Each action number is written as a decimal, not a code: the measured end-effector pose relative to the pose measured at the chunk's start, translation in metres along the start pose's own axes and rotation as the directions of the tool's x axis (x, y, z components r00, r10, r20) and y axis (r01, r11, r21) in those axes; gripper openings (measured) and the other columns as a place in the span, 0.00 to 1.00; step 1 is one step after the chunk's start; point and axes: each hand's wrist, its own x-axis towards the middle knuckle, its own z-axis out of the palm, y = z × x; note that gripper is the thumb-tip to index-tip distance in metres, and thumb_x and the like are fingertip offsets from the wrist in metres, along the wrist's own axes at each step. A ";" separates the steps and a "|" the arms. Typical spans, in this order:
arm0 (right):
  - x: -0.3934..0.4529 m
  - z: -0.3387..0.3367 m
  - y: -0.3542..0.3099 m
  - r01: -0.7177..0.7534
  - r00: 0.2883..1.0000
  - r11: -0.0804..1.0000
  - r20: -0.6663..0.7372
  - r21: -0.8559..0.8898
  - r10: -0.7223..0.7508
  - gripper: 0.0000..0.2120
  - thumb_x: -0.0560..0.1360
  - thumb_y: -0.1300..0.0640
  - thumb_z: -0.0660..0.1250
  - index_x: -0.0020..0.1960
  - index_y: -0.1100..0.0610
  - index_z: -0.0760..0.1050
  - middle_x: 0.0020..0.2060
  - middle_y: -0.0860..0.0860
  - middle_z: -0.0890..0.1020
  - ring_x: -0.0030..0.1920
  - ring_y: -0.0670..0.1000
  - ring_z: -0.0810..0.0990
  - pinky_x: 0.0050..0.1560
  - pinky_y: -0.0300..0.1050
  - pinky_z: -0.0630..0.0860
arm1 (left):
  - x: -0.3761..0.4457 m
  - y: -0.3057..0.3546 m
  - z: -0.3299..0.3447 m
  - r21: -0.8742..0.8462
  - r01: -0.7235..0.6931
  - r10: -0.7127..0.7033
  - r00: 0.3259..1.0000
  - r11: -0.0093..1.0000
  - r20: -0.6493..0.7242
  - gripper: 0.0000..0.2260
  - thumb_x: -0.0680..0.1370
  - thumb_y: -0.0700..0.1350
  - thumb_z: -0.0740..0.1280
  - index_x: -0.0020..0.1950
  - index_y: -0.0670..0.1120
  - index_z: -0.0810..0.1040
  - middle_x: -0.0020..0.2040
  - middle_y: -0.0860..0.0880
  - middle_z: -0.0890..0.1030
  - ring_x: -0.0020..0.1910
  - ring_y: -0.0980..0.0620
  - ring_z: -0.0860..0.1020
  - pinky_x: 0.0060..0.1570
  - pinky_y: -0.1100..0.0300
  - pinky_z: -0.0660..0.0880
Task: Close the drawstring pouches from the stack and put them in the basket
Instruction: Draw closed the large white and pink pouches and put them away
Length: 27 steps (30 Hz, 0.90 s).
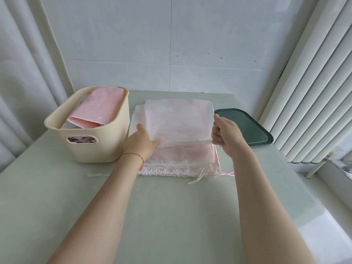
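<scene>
A pale grey-green surface [171,216] is stretching out beneath and around the grips, glossy and catching soft daylight. Beyond the grips, a white tiled wall [171,44] is rising, showing thin seams and a few dark specks. Left of the grips, a pale curtain [24,73] is hanging in long folds. Right of the grips, white vertical blinds [314,82] are slanting down toward a bright window sill [339,174], where light is coming in.
</scene>
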 end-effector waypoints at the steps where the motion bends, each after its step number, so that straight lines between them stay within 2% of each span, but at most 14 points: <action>1: 0.002 0.000 0.001 0.013 1.000 0.993 -0.015 -0.118 -0.014 0.18 0.81 0.53 0.59 0.34 0.54 0.59 0.25 0.50 0.60 0.27 0.50 0.56 0.28 0.41 0.56 | -0.001 0.000 -0.001 -0.003 -0.002 0.002 1.000 1.000 0.001 0.26 0.77 0.57 0.67 0.61 0.38 0.63 0.57 0.39 0.79 0.56 0.37 0.78 0.42 0.52 0.67; 3: 0.003 0.000 0.004 0.048 0.992 0.924 -0.092 -0.378 -0.089 0.17 0.79 0.53 0.60 0.35 0.55 0.58 0.28 0.53 0.61 0.30 0.51 0.58 0.32 0.44 0.57 | 0.000 -0.001 -0.002 0.029 -0.024 0.024 1.000 0.999 -0.004 0.23 0.78 0.56 0.67 0.59 0.39 0.66 0.56 0.40 0.80 0.54 0.38 0.78 0.42 0.53 0.67; 5: 0.005 0.001 0.008 0.066 0.976 0.840 -0.142 -0.539 -0.167 0.18 0.77 0.55 0.60 0.33 0.54 0.55 0.30 0.53 0.61 0.32 0.52 0.58 0.34 0.45 0.57 | 0.000 -0.002 -0.004 0.092 -0.082 0.080 0.997 0.992 0.022 0.17 0.79 0.57 0.64 0.49 0.41 0.73 0.48 0.41 0.80 0.48 0.41 0.77 0.39 0.54 0.66; 7: 0.005 0.002 0.011 0.079 0.966 0.773 -0.144 -0.629 -0.215 0.19 0.77 0.56 0.59 0.32 0.54 0.54 0.28 0.51 0.59 0.31 0.51 0.57 0.33 0.45 0.55 | -0.003 -0.001 -0.005 0.080 -0.120 0.115 0.991 0.989 0.064 0.22 0.79 0.59 0.63 0.33 0.44 0.68 0.33 0.45 0.73 0.37 0.43 0.72 0.31 0.54 0.60; 8: 0.006 0.002 0.012 0.078 0.961 0.744 -0.148 -0.663 -0.232 0.18 0.77 0.56 0.59 0.32 0.54 0.54 0.28 0.50 0.59 0.30 0.50 0.57 0.32 0.45 0.54 | -0.004 0.000 -0.005 0.039 -0.126 0.123 0.991 0.991 0.061 0.25 0.78 0.60 0.64 0.30 0.45 0.63 0.29 0.46 0.68 0.34 0.43 0.69 0.29 0.54 0.57; 11: 0.005 -0.002 0.015 0.044 0.926 0.683 -0.227 -0.729 -0.303 0.16 0.76 0.58 0.57 0.32 0.55 0.55 0.28 0.50 0.59 0.30 0.51 0.57 0.31 0.45 0.52 | -0.003 0.001 -0.006 -0.061 -0.125 0.121 0.990 0.990 -0.066 0.23 0.75 0.51 0.70 0.28 0.44 0.62 0.28 0.46 0.68 0.33 0.42 0.68 0.28 0.54 0.56; 15: 0.004 -0.018 0.014 -0.057 0.812 0.667 -0.423 -0.743 -0.402 0.14 0.75 0.61 0.55 0.32 0.56 0.57 0.28 0.51 0.62 0.31 0.53 0.58 0.30 0.44 0.52 | -0.002 -0.002 -0.009 0.040 -0.049 0.058 0.954 0.998 -0.293 0.14 0.74 0.35 0.62 0.31 0.43 0.62 0.34 0.44 0.70 0.37 0.41 0.67 0.32 0.54 0.56; 17: 0.006 -0.019 0.014 -0.061 0.826 0.617 -0.387 -0.784 -0.410 0.11 0.75 0.61 0.56 0.34 0.57 0.61 0.28 0.51 0.65 0.31 0.53 0.60 0.30 0.43 0.54 | -0.001 0.001 -0.009 -0.023 -0.122 0.104 0.918 0.992 -0.384 0.16 0.73 0.33 0.61 0.30 0.45 0.60 0.33 0.45 0.67 0.36 0.42 0.65 0.33 0.54 0.53; 19: 0.006 -0.014 0.017 -0.052 0.882 0.550 -0.296 -0.833 -0.366 0.06 0.75 0.60 0.57 0.39 0.58 0.65 0.30 0.51 0.68 0.30 0.52 0.62 0.29 0.42 0.57 | -0.001 0.008 -0.008 -0.222 -0.239 0.118 0.884 0.945 -0.452 0.19 0.71 0.33 0.62 0.28 0.48 0.55 0.29 0.49 0.61 0.33 0.44 0.63 0.33 0.53 0.51; 20: 0.005 -0.011 0.018 -0.041 0.909 0.535 -0.254 -0.844 -0.332 0.05 0.75 0.59 0.58 0.41 0.58 0.66 0.31 0.51 0.69 0.30 0.52 0.63 0.29 0.42 0.58 | 0.000 0.012 -0.010 -0.413 -0.257 0.057 0.898 0.874 -0.436 0.20 0.70 0.33 0.63 0.28 0.48 0.56 0.28 0.49 0.61 0.31 0.46 0.64 0.32 0.54 0.54; 21: 0.006 -0.008 0.019 -0.022 0.930 0.535 -0.213 -0.845 -0.300 0.05 0.75 0.58 0.58 0.42 0.58 0.66 0.32 0.51 0.70 0.30 0.52 0.64 0.29 0.43 0.59 | 0.000 0.017 -0.012 -0.633 -0.233 -0.022 0.930 0.738 -0.368 0.20 0.71 0.33 0.64 0.28 0.48 0.57 0.28 0.48 0.64 0.29 0.50 0.69 0.31 0.57 0.59; 23: 0.006 -0.002 0.019 0.034 0.960 0.562 -0.129 -0.826 -0.248 0.05 0.76 0.57 0.59 0.43 0.58 0.65 0.34 0.50 0.71 0.33 0.52 0.67 0.30 0.44 0.61 | -0.003 0.024 -0.018 -0.924 -0.136 -0.048 0.985 0.357 -0.164 0.19 0.74 0.35 0.66 0.29 0.47 0.63 0.28 0.47 0.69 0.36 0.50 0.83 0.39 0.59 0.73; 25: 0.006 0.006 0.017 0.069 0.982 0.597 -0.051 -0.800 -0.181 0.05 0.76 0.57 0.59 0.48 0.59 0.67 0.38 0.51 0.75 0.38 0.53 0.73 0.35 0.46 0.68 | -0.006 0.025 -0.022 -0.988 -0.094 0.072 0.994 0.124 -0.085 0.17 0.76 0.38 0.68 0.30 0.46 0.65 0.28 0.51 0.69 0.43 0.42 0.85 0.52 0.53 0.73; 27: 0.006 0.012 0.017 0.072 0.994 0.608 0.004 -0.791 -0.113 0.07 0.76 0.56 0.58 0.52 0.58 0.69 0.43 0.53 0.80 0.44 0.55 0.79 0.41 0.47 0.73 | -0.007 0.024 -0.024 -0.996 -0.086 0.158 0.984 0.037 -0.079 0.18 0.76 0.42 0.69 0.30 0.46 0.66 0.27 0.51 0.67 0.37 0.42 0.83 0.56 0.52 0.74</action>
